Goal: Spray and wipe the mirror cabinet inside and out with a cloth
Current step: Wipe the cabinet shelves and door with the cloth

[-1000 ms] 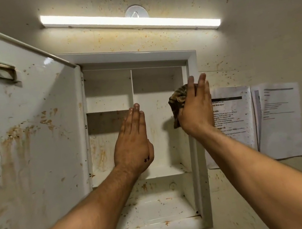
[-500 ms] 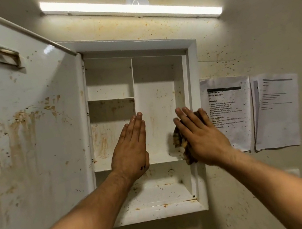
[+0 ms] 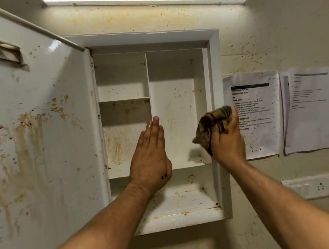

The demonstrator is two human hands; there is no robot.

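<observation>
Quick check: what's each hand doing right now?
Left hand: open, fingers straight, holding nothing.
Right hand: gripping the bunched striped cloth.

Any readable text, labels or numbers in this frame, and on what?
Left sheet: one heading perhaps "TASK GOAL-"; the rest too blurred to read.
Right sheet: all too blurred.
Cabinet, door, cloth: no text.
</observation>
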